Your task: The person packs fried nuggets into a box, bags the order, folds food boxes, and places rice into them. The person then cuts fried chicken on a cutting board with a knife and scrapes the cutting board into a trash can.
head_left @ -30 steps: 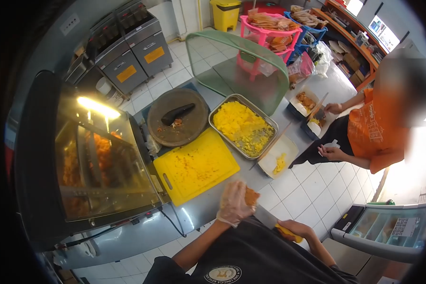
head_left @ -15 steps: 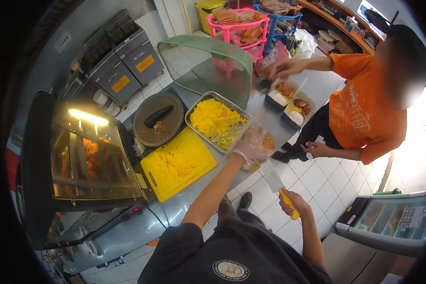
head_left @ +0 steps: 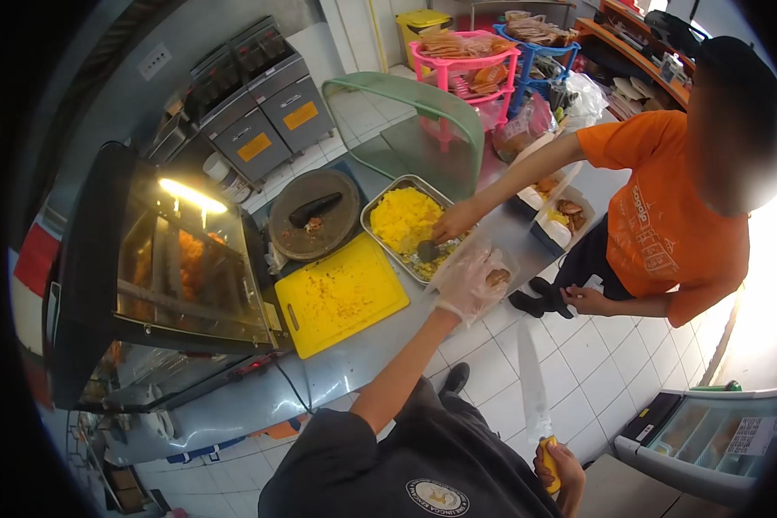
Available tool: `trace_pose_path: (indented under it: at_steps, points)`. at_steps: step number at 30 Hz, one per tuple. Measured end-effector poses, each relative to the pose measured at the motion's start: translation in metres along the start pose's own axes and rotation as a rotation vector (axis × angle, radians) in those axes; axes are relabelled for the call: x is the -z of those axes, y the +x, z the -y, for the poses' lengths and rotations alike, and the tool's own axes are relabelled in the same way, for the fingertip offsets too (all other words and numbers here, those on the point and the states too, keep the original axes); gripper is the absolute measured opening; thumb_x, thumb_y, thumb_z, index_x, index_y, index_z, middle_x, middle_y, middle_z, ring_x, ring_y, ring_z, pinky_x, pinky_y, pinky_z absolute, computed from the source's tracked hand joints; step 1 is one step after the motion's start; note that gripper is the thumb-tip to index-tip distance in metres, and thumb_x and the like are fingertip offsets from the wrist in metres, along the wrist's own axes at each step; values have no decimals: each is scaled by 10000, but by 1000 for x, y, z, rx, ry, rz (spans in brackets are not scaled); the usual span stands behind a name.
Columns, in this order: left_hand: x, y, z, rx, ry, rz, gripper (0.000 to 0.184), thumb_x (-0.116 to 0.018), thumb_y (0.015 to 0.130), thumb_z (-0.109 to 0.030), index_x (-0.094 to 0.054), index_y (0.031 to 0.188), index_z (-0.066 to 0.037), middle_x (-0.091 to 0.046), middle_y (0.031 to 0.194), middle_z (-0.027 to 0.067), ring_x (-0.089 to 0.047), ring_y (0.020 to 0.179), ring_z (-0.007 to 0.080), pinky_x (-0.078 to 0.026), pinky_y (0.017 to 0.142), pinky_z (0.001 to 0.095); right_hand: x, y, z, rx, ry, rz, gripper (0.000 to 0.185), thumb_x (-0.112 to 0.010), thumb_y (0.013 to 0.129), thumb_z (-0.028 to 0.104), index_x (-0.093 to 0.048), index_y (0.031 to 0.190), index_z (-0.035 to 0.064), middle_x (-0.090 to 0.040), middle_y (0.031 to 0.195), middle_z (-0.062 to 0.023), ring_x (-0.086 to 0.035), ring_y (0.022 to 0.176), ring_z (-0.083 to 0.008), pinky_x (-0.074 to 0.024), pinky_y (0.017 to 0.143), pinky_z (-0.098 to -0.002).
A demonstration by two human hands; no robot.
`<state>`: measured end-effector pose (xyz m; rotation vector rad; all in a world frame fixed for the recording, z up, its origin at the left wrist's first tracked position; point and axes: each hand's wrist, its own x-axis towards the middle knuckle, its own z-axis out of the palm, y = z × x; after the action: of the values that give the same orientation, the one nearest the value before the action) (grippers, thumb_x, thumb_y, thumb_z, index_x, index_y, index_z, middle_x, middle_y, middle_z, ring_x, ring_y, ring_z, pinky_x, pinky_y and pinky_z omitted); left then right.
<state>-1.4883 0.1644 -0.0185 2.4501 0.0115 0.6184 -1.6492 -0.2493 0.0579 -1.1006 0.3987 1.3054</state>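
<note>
My left hand (head_left: 473,287), in a clear plastic glove, is over the table edge beside the metal tray. Brown food (head_left: 497,277) shows at its fingertips, and what lies under the palm is hidden. Blur and the loose glove keep me from telling how its fingers are set. Low at the right, my right hand (head_left: 561,470) is closed round the yellow handle of a large knife (head_left: 533,388), its blade pointing away from me above the floor. The metal tray (head_left: 382,240) holds yellow food, which looks like scrambled egg (head_left: 406,217).
A person in orange (head_left: 656,198) reaches a dark spoon (head_left: 427,250) into the tray. Food boxes (head_left: 570,220) stand before them. Left are a yellow cutting board (head_left: 345,302), a round chopping block (head_left: 306,194) with a dark-handled tool, a green-framed panel (head_left: 466,129) and a lit food warmer (head_left: 181,285).
My right hand has moved lower, and the knife blade has swung to point away from me. The other person's hand has gone from the boxes to the tray. The whole view has shifted.
</note>
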Motion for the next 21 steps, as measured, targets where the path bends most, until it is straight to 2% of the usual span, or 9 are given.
trace_pose_path:
  at_steps: [3, 7, 9, 10, 11, 12, 15, 18, 21]
  points:
    - [53, -45, -19, 131, -321, -198, 321, -696, 896, -258, -682, 1131, -40, -657, 1200, 168, -614, 1152, 318, -475, 1005, 392, -15, 14, 27, 99, -117, 217, 344, -488, 1062, 336, -536, 909, 31, -469, 560, -58, -427, 412, -138, -387, 404, -288]
    - [61, -168, -3, 709, -337, -390, 247, -695, 937, -240, -682, 1042, -17, -703, 985, 117, -679, 943, 231, -536, 850, 337, -87, 70, 74, 42, -750, 158, 334, -567, 1021, 333, -558, 901, 22, -551, 602, -39, -511, 465, -115, -429, 465, -270]
    - [32, -245, 46, 963, -537, -642, 245, -693, 938, -248, -683, 1033, -23, -666, 870, 59, -651, 787, 185, -537, 737, 292, -149, 107, 86, 146, -1190, 21, 354, -617, 983, 387, -568, 951, 39, -602, 661, -98, -586, 527, -196, -478, 508, -313]
    - [46, -263, 52, 1066, -756, -758, 237, -680, 938, -260, -674, 1019, -37, -653, 858, 58, -640, 766, 183, -527, 719, 294, -158, 142, 73, 495, -1444, -27, 352, -639, 949, 391, -592, 1022, 50, -680, 823, -186, -669, 739, -353, -535, 678, -413]
    - [62, -280, 59, 1155, -986, -868, 231, -668, 939, -272, -664, 1004, -51, -641, 846, 58, -629, 745, 180, -517, 701, 296, -192, 158, 79, 384, -1428, -31, 361, -637, 937, 367, -583, 1079, 40, -678, 958, -251, -632, 916, -466, -507, 806, -503]
    - [74, -292, 66, 1232, -1227, -978, 225, -655, 939, -284, -655, 989, -65, -629, 833, 57, -617, 724, 178, -506, 682, 297, -216, 182, 74, 437, -1531, -67, 363, -630, 940, 365, -576, 1094, 41, -675, 961, -254, -635, 911, -463, -504, 792, -515]
    - [125, -296, 69, 1289, -1209, -1192, 205, -642, 952, -281, -644, 992, -80, -586, 784, 15, -563, 674, 124, -473, 647, 260, -252, 256, 59, 649, -1673, -95, 358, -608, 945, 351, -554, 1130, 49, -677, 955, -253, -649, 909, -461, -510, 785, -539]
    - [171, -306, 80, 1103, -1240, -1213, 207, -703, 920, -278, -641, 909, -81, -557, 739, -1, -520, 639, 96, -447, 603, 234, -263, 308, 38, 740, -1607, -79, 352, -590, 959, 348, -552, 1141, 50, -676, 953, -254, -650, 912, -463, -510, 786, -548]
    - [169, -353, 128, 1142, -740, -961, 335, -630, 955, -338, -652, 1043, -16, -659, 917, 69, -616, 785, 192, -494, 721, 322, -256, 317, 32, 724, -1466, -86, 322, -592, 974, 323, -555, 1119, 38, -671, 971, -256, -640, 920, -476, -493, 779, -553]
